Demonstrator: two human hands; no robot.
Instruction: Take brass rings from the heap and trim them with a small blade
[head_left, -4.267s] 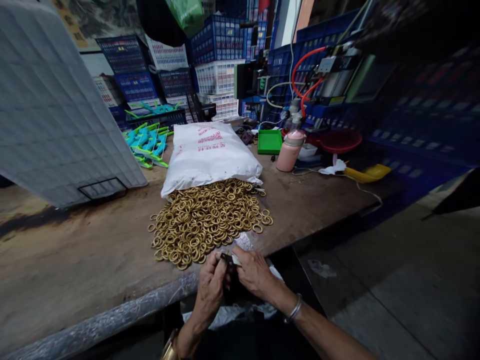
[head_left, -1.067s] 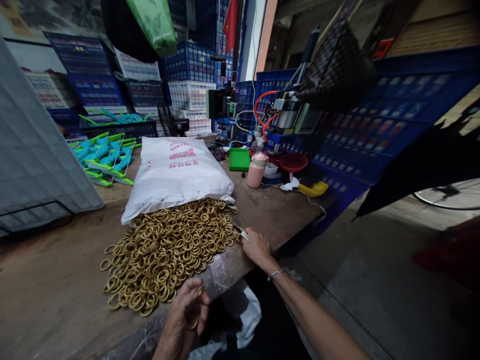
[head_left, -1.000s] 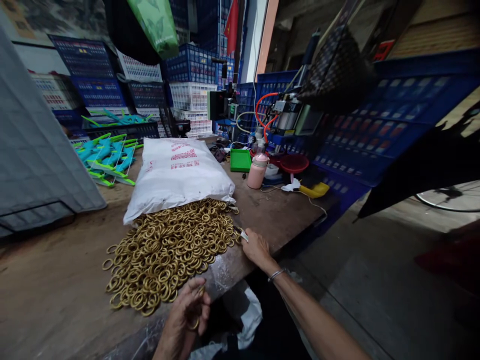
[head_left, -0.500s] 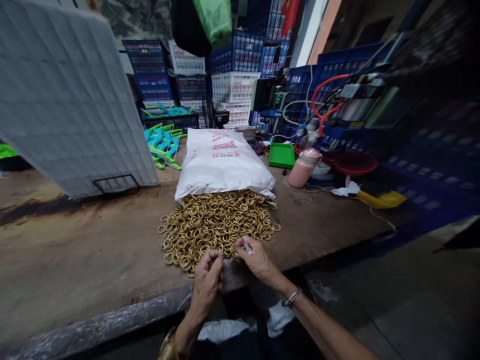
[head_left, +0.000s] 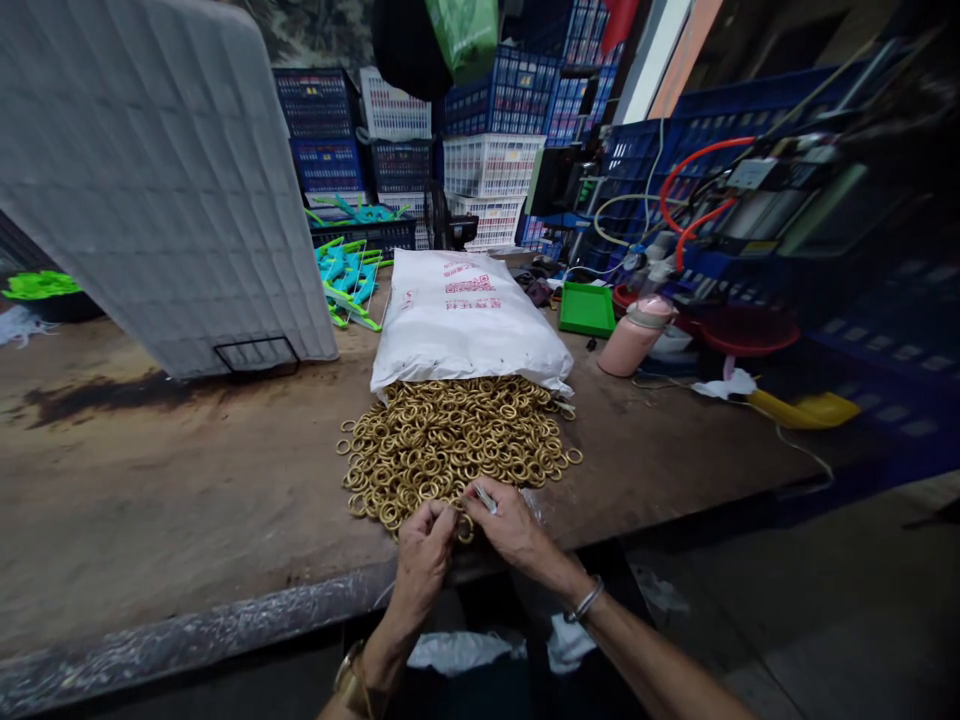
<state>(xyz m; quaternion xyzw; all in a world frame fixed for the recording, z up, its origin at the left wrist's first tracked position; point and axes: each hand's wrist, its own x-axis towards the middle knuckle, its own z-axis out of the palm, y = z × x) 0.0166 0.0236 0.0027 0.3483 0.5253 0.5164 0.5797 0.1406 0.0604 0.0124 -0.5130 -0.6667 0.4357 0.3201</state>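
Observation:
A heap of brass-coloured rings [head_left: 450, 440] spills over the table from beneath a white sack [head_left: 469, 320] with red print. My left hand [head_left: 424, 550] is closed in a pinch at the heap's near edge; what its fingers hold is hidden. Close beside it, my right hand [head_left: 514, 530] is closed around a small silvery, flat tool [head_left: 486, 497] whose kind is unclear. One brass ring [head_left: 466, 528] shows between the fingertips of both hands, and I cannot tell which hand grips it.
Left of the sack stands a tall grey padded panel [head_left: 187, 190], with teal and green plastic pieces [head_left: 349, 280] behind it. A green tray [head_left: 586, 309], a pink bottle [head_left: 636, 337] and a yellow scoop [head_left: 810, 408] lie to the right. The wrapped table edge [head_left: 225, 622] runs in front.
The view has turned left, so the scene sits farther right. My fingertips have drawn a little closer together, and a ring now shows between them.

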